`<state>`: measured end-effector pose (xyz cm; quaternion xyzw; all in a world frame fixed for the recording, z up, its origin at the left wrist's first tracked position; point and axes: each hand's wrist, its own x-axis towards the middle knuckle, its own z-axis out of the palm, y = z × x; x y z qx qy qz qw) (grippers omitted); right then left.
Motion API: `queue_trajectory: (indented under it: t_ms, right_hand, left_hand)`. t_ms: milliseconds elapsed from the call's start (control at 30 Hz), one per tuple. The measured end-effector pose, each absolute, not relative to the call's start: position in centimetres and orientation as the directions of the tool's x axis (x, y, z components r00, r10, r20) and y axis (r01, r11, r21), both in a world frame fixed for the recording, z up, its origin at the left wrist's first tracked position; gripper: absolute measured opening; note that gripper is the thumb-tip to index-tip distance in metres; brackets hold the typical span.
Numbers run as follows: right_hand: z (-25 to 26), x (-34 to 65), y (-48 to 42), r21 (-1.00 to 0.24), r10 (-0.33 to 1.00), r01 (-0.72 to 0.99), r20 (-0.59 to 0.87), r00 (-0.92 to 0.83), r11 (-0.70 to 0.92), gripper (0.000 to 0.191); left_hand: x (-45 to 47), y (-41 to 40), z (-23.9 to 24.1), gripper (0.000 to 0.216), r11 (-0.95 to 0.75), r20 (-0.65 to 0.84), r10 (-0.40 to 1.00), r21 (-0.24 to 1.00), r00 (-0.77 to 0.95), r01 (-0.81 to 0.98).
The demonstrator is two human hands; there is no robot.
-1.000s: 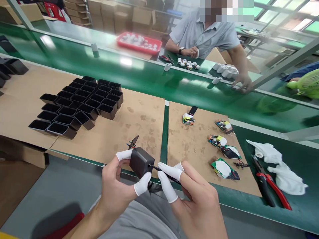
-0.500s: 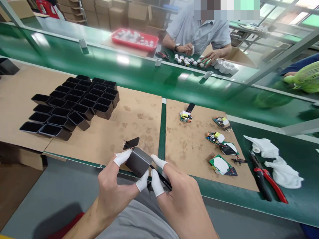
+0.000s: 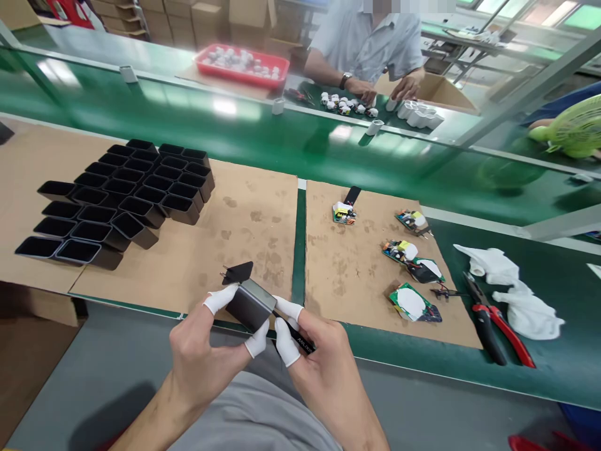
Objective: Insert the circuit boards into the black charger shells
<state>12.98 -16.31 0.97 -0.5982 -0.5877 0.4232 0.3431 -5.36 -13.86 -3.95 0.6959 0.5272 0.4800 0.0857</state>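
Low at the table's front edge, my left hand is closed around a dark, glossy box-shaped charger housing, thumb on the near side and fingertips at its far-left corner. White finger cots cover the fingertips of both hands. At the housing's right end my right hand pinches a flat black end cover with white lettering, its fingertips against the housing edge. From the housing's other end sticks a black plate with two metal plug pins. What lies inside the housing is hidden.
Rows of open black housings stand on cardboard at left. Circuit boards with wires lie on the right cardboard, beside red-black pliers and white cloth pieces. Across the bench a co-worker handles small white parts near a red tray.
The view has shifted slightly. Both my hands keep their hold on the housing and cover, with only a small tilt. The co-worker's hands have moved apart over the white parts.
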Motion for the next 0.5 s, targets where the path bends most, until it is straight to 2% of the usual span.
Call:
queue_trajectory:
  t_ms: [167, 500]
  right_hand:
    - [1.05, 13.17, -16.47, -0.933, 0.991, 0.348, -0.119, -0.062, -0.09, 0.036]
    - [0.94, 13.69, -16.79, -0.932, 0.988, 0.346, -0.138, -0.071, -0.105, 0.038]
  left_hand:
    - [-5.63, -14.11, -4.26, 0.05, -0.41, 0.571, 0.821, 0.598, -0.007, 0.688]
    - [-5.54, -14.63, -4.82, 0.049, -0.392, 0.551, 0.834, 0.621, -0.022, 0.679]
